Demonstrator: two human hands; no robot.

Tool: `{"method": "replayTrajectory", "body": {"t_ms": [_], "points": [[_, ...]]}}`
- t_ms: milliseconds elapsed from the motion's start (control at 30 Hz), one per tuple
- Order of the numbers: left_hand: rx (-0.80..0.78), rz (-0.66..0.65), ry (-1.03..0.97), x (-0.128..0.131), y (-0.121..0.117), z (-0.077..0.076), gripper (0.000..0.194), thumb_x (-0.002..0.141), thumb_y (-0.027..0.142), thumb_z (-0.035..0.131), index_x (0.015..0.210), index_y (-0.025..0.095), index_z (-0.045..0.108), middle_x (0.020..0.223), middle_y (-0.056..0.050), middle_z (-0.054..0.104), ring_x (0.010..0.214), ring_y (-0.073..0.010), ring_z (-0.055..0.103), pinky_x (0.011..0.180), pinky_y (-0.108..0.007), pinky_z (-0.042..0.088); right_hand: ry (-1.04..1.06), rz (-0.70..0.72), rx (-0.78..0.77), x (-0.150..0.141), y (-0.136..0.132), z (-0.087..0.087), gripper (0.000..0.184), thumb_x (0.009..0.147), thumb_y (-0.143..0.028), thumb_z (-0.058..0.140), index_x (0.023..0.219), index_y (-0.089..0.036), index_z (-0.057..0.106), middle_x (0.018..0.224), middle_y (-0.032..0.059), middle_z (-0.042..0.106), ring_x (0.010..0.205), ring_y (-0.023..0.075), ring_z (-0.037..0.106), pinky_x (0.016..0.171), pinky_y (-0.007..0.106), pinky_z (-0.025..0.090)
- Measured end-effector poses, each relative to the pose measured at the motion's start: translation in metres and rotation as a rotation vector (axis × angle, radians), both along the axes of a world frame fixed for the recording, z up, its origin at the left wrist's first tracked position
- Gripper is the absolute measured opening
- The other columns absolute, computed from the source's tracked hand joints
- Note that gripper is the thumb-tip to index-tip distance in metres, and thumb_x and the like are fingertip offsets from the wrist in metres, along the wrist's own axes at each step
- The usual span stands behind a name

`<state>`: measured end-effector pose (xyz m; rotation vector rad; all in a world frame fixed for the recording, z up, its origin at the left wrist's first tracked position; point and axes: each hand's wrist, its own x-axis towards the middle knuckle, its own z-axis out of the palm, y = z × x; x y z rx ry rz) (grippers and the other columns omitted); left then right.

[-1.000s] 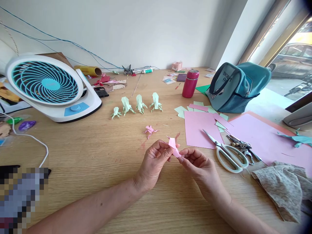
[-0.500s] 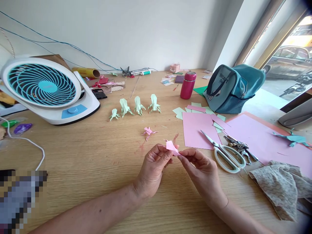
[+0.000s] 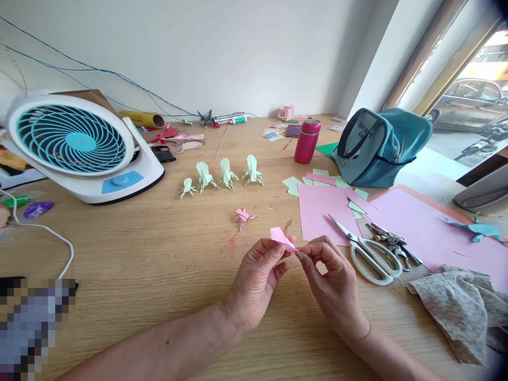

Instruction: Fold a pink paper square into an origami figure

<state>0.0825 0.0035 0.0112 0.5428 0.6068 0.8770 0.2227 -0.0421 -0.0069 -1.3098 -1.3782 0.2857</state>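
A small folded piece of pink paper (image 3: 281, 236) is held just above the wooden table (image 3: 159, 264). My left hand (image 3: 257, 280) pinches it from the left, thumb and fingers closed on its lower edge. My right hand (image 3: 331, 278) pinches its right tip with curled fingers. A finished pink paper frog (image 3: 243, 216) lies on the table just beyond my hands. Farther back stand several pale green paper frogs (image 3: 222, 174) in a row.
White-handled scissors (image 3: 367, 251) and a bunch of keys (image 3: 392, 241) lie on pink sheets (image 3: 321, 209) to the right. A teal bag (image 3: 377, 145), a red bottle (image 3: 306, 140), a patterned cloth (image 3: 456, 304), and at left a white-and-teal fan (image 3: 79, 145) with its cable (image 3: 47, 233).
Both hands turned the pink paper slightly; it now lies flatter, with its point toward the right hand. The right fingers curled more tightly on the tip. The view shifted a little.
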Motion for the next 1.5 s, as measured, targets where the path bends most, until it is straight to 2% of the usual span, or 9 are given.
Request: {"method": "replayTrajectory", "body": {"t_ms": [167, 300, 433, 767, 933, 1167, 1300, 1433, 1500], "points": [[0.041, 0.03, 0.026, -0.001, 0.005, 0.0, 0.017, 0.077, 0.027, 0.085, 0.081, 0.018, 0.071, 0.104, -0.003, 0.075, 0.096, -0.0094, 0.062, 0.075, -0.017, 0.046, -0.028, 0.007, 0.003, 0.002, 0.001, -0.001, 0.015, 0.092, -0.018, 0.066, 0.079, -0.022, 0.06, 0.073, -0.003, 0.053, 0.066, 0.0118, 0.05, 0.06, 0.025, 0.042], [0.127, 0.064, 0.112, -0.002, 0.009, -0.004, 0.023, 0.071, 0.032, 0.088, 0.076, 0.017, 0.071, 0.088, -0.001, 0.074, 0.084, -0.0091, 0.06, 0.074, -0.018, 0.045, 0.026, 0.056, -0.081, 0.003, -0.001, 0.0, 0.004, 0.094, -0.026, 0.065, 0.095, -0.023, 0.062, 0.086, 0.0003, 0.059, 0.076, 0.0147, 0.055, 0.068, 0.028, 0.047], [0.259, 0.083, 0.214, 0.0, 0.011, -0.01, 0.026, 0.066, 0.033, 0.09, 0.072, 0.016, 0.071, 0.073, 0.001, 0.069, 0.071, -0.0093, 0.057, 0.073, -0.022, 0.047, 0.143, 0.179, -0.199, 0.003, 0.001, -0.001, 0.013, 0.094, -0.031, 0.064, 0.106, -0.025, 0.065, 0.096, 0.003, 0.064, 0.084, 0.0172, 0.06, 0.077, 0.031, 0.051], [0.478, 0.058, 0.309, 0.0, 0.011, -0.024, 0.013, 0.075, 0.024, 0.083, 0.076, 0.017, 0.072, 0.095, -0.006, 0.074, 0.096, -0.0194, 0.069, 0.092, -0.032, 0.054, 0.463, 0.254, -0.264, -0.001, 0.007, -0.012, 0.02, 0.087, -0.041, 0.073, 0.097, -0.023, 0.069, 0.089, 0.0044, 0.067, 0.081, 0.0188, 0.065, 0.074, 0.031, 0.056], [0.587, 0.074, 0.339, -0.002, 0.012, -0.023, 0.007, 0.078, 0.022, 0.079, 0.077, 0.017, 0.075, 0.093, -0.007, 0.071, 0.099, -0.0207, 0.068, 0.091, -0.032, 0.054, 0.36, 0.155, -0.222, -0.001, 0.006, -0.01, 0.022, 0.087, -0.043, 0.072, 0.091, -0.022, 0.067, 0.085, 0.0037, 0.063, 0.077, 0.0176, 0.061, 0.069, 0.029, 0.054], [0.565, -0.02, 0.439, -0.003, 0.013, -0.02, 0.01, 0.087, 0.023, 0.067, 0.089, 0.016, 0.074, 0.094, -0.008, 0.074, 0.087, -0.0192, 0.068, 0.075, -0.029, 0.055, 0.311, 0.11, -0.276, 0.003, 0.004, -0.004, 0.02, 0.089, -0.039, 0.069, 0.098, -0.021, 0.069, 0.091, 0.0055, 0.071, 0.078, 0.0188, 0.069, 0.073, 0.032, 0.057], [0.775, 0.039, 0.631, -0.023, 0.049, -0.002, 0.011, 0.089, 0.022, 0.062, 0.091, 0.017, 0.072, 0.09, -0.006, 0.073, 0.081, -0.0167, 0.067, 0.074, -0.027, 0.054, 0.245, 0.074, -0.272, 0.01, 0.004, -0.004, 0.017, 0.09, -0.038, 0.068, 0.098, -0.022, 0.069, 0.093, 0.0043, 0.071, 0.081, 0.0183, 0.069, 0.075, 0.031, 0.056], [1.249, 0.155, 1.076, -0.054, 0.108, 0.009, 0.02, 0.091, 0.021, 0.059, 0.107, 0.021, 0.07, 0.107, -0.008, 0.074, 0.102, -0.0223, 0.066, 0.092, -0.039, 0.052, 0.206, 0.088, -0.274, 0.014, 0.004, -0.006, 0.016, 0.092, -0.037, 0.065, 0.097, -0.022, 0.067, 0.092, 0.0039, 0.07, 0.084, 0.0188, 0.069, 0.079, 0.033, 0.057], [1.336, 0.085, 1.13, -0.066, 0.13, 0.005, 0.028, 0.085, 0.017, 0.065, 0.113, 0.021, 0.071, 0.119, -0.009, 0.072, 0.115, -0.0263, 0.062, 0.105, -0.047, 0.044, 0.195, 0.12, -0.276, 0.013, 0.005, -0.008, 0.013, 0.093, -0.035, 0.064, 0.097, -0.023, 0.066, 0.092, 0.0034, 0.069, 0.087, 0.0189, 0.069, 0.082, 0.033, 0.056]]}}
